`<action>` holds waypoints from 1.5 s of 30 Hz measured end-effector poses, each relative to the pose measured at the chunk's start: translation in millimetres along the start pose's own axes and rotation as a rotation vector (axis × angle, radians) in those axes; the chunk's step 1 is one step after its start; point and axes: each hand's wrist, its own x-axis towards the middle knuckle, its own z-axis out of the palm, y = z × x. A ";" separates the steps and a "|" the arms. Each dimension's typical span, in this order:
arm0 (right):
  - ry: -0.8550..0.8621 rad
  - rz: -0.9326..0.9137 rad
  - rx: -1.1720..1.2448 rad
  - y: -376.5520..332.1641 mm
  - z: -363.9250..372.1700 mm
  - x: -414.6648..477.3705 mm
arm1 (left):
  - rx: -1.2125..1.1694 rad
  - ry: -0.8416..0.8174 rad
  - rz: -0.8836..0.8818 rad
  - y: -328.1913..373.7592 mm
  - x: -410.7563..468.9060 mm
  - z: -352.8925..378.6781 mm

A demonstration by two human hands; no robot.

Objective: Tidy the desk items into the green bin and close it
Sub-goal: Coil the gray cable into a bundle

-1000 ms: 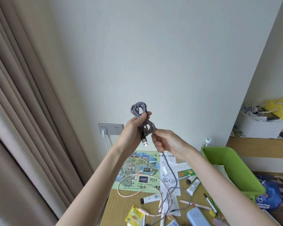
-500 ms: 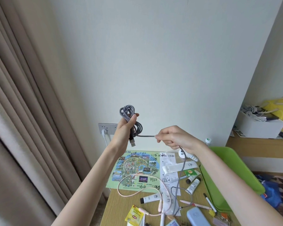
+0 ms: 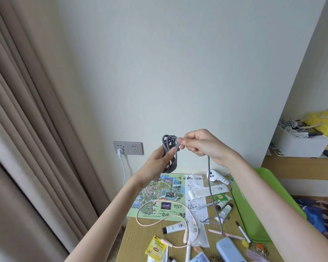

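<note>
Head view: left hand (image 3: 158, 159) raised above table (image 3: 138, 237), fingers and thumb curled round coiled grey cable (image 3: 169, 155); right hand (image 3: 201, 143) just beside it, pinching strand at coil's top; loose cable tail hangs from right hand down to table, ending near blue case (image 3: 229, 249); green bin (image 3: 254, 205) at table's right edge, partly hidden behind right forearm; table strewn with pink cable (image 3: 150, 222), illustrated map (image 3: 159, 195), paper sheets (image 3: 196, 201), white tube (image 3: 175, 227), yellow tea sachet (image 3: 156, 247); wall socket (image 3: 128, 148) behind; beige curtain (image 3: 27, 129) at left.
</note>
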 end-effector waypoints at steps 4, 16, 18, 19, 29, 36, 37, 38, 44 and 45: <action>0.044 0.027 0.027 1.5 0.1 4.5 | 0.038 -0.095 -0.071 1.1 -2.5 6.7; 0.248 0.008 -0.051 28.4 12.5 13.5 | 0.030 -0.187 -0.148 -9.5 -5.2 8.2; 0.234 0.023 -0.015 34.3 13.5 12.3 | -0.011 -0.164 -0.164 -13.2 -3.9 8.2; 0.219 0.033 0.010 36.9 13.8 11.6 | -0.042 -0.144 -0.166 -14.7 -2.7 8.3; 0.116 0.065 0.016 53.1 40.1 -2.7 | -0.387 0.193 -0.098 -16.4 13.0 5.9; 0.205 -0.022 -0.176 54.7 51.5 5.7 | -0.410 0.142 -0.090 -15.0 13.2 5.6; 0.200 -0.033 -0.184 55.9 51.1 6.0 | -0.400 0.141 -0.092 -15.5 13.2 5.3; 0.191 -0.044 -0.196 56.6 50.7 6.0 | -0.388 0.150 -0.096 -16.1 13.1 4.6; 0.108 -0.094 -0.190 54.5 47.9 7.0 | -0.350 0.161 -0.128 -17.4 15.5 0.8; 0.089 -0.095 -0.182 53.1 47.5 8.0 | -0.355 0.155 -0.126 -16.4 16.5 0.1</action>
